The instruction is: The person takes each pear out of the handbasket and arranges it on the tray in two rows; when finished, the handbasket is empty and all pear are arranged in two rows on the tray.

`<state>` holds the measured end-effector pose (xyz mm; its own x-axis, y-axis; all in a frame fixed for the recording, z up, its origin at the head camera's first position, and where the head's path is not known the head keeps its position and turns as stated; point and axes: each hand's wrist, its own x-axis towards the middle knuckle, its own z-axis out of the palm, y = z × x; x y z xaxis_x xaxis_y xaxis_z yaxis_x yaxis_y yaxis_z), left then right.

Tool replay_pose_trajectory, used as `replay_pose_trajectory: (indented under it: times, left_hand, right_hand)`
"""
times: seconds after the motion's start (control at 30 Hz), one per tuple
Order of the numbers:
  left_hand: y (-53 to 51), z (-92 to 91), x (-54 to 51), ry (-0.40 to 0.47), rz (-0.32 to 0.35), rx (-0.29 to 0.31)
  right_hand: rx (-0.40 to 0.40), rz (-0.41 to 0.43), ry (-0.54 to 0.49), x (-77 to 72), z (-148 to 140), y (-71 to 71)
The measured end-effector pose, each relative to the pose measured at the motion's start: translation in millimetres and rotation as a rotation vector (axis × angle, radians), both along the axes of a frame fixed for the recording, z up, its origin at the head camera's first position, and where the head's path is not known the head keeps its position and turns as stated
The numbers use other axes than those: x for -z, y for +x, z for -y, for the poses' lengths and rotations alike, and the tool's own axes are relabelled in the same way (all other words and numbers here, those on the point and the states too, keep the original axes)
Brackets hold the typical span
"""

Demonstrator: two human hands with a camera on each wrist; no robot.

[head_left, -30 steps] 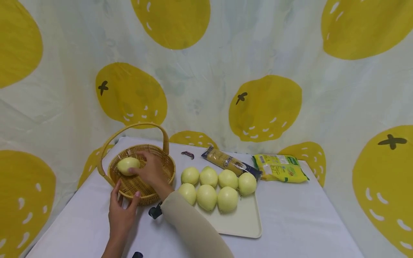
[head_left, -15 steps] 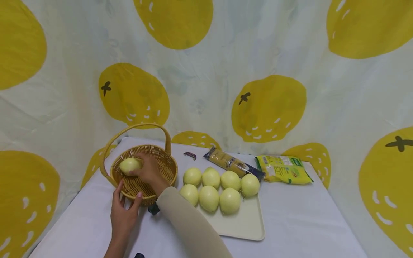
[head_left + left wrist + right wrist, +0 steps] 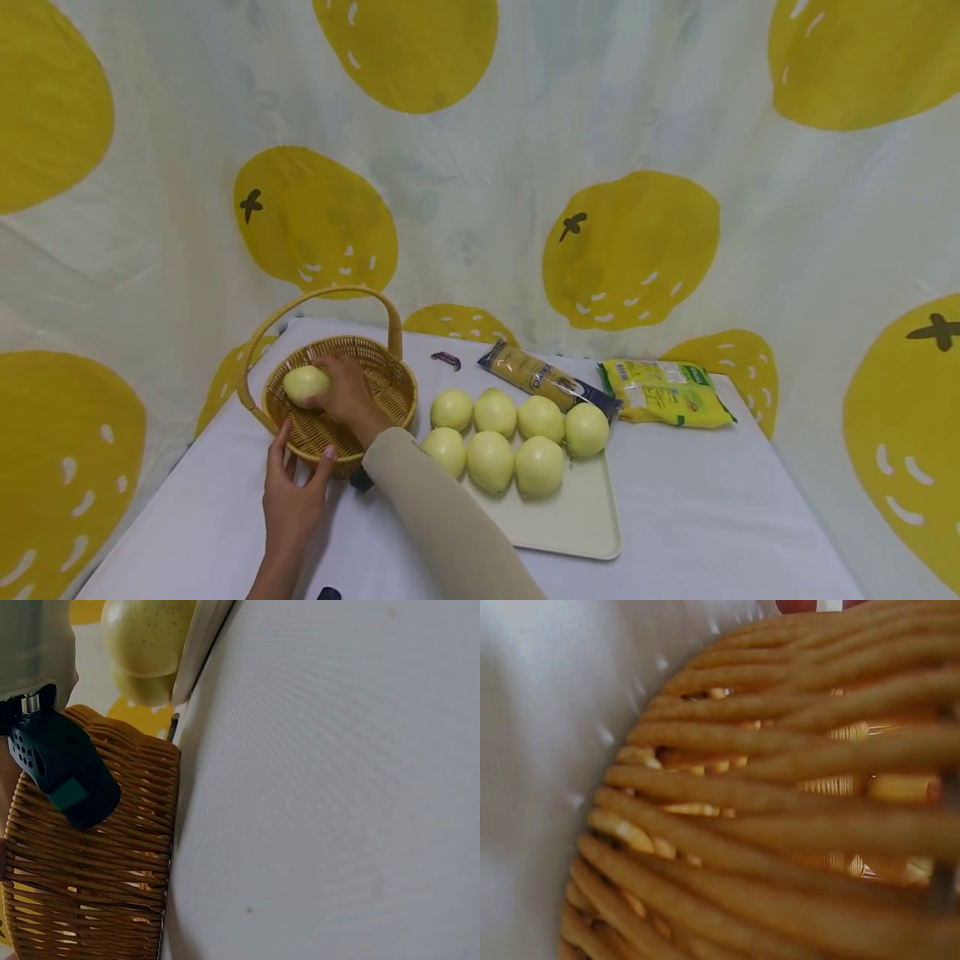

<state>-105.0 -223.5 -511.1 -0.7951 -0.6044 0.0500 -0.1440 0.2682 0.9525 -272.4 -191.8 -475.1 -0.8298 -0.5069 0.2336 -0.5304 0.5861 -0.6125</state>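
In the head view a pale yellow-green pear (image 3: 306, 386) lies at the left inside a round wicker basket (image 3: 408, 400) with an arched handle (image 3: 337, 290). My right hand (image 3: 347, 392) reaches over the basket's near rim and holds that pear from its right side; part of its grip is hidden. Against the near side of the basket, my left hand (image 3: 295, 496) touches the wall with thumb and fingers spread. The left wrist view shows the woven wall (image 3: 97, 877) close up. In the right wrist view the wicker weave (image 3: 780, 772) fills most of the picture.
Several pears (image 3: 490, 462) sit in two rows on a cream tray (image 3: 562, 533) right of the basket. Behind them lie a pasta packet (image 3: 540, 377), a yellow-green bag (image 3: 667, 393) and a small dark wrapper (image 3: 447, 360). A dark wrist camera (image 3: 67, 769) hangs beside the basket.
The whole scene has shifted slightly right in the head view. My right hand stays at the pear, its thumb now lower and less in front of it. The left hand keeps its place at the basket.
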Motion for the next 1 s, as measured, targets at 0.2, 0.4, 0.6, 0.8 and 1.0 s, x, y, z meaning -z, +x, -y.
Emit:
replay_pose_trajectory:
  times: [0.2, 0.4, 0.6, 0.8, 1.0]
  left_hand:
    - [1.4, -0.9, 0.0, 0.005, 0.009, -0.003]
    - [1.8, -1.2, -0.6, 0.004, 0.014, 0.002]
    - [0.7, -1.5, 0.7, 0.013, 0.009, 0.011]
    - [0.4, -2.5, 1.1, 0.011, -0.003, 0.01]
    - [1.8, -1.6, -1.8, 0.005, -0.023, 0.001]
  right_hand:
    - [-0.021, 0.037, -0.01, 1.4, 1.4, 3.1]
    - [-0.034, 0.007, 0.004, 3.6, -0.3, 1.9]
    - [-0.027, -0.02, 0.003, 3.3, -4.7, 0.1]
    - [0.002, 0.018, -0.076, -4.8, -9.9, 8.0]
    - [0.024, 0.044, -0.141, -19.9, -22.3, 21.3]
